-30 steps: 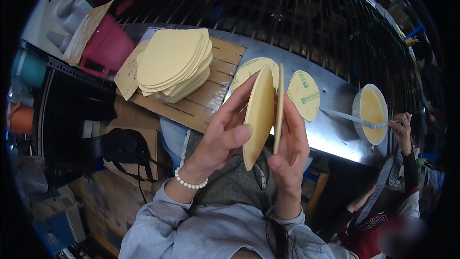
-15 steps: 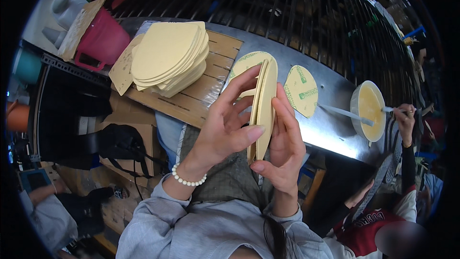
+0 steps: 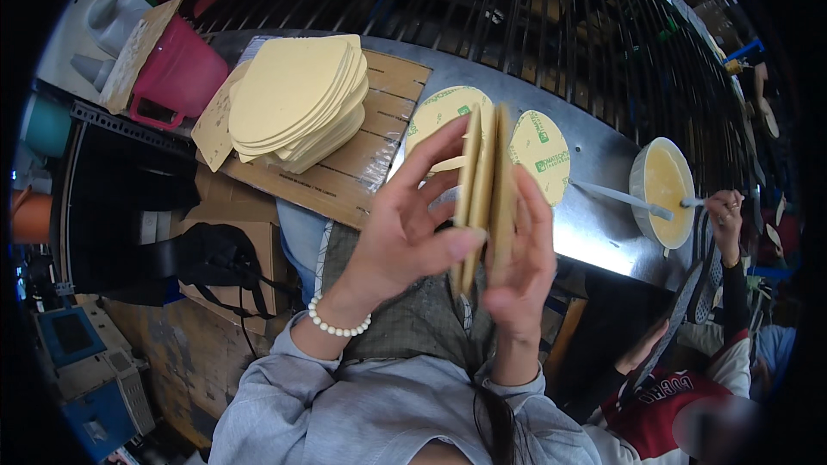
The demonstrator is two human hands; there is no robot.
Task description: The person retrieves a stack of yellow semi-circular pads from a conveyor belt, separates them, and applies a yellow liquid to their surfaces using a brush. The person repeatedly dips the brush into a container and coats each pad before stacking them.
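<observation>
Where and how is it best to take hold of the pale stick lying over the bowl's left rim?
I would probably pinch the stick near its left end, coming from the left, the side nearer the right hand. It is long and thin, and this end reaches out over the table, while its other end lies inside the bowl.

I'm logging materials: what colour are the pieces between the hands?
The pieces are pale yellow; head view, the only one.

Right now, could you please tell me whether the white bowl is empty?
Not empty: pale yellow material shows inside the white bowl, and a long pale tool lies across its rim. The material's depth I cannot tell.
</observation>
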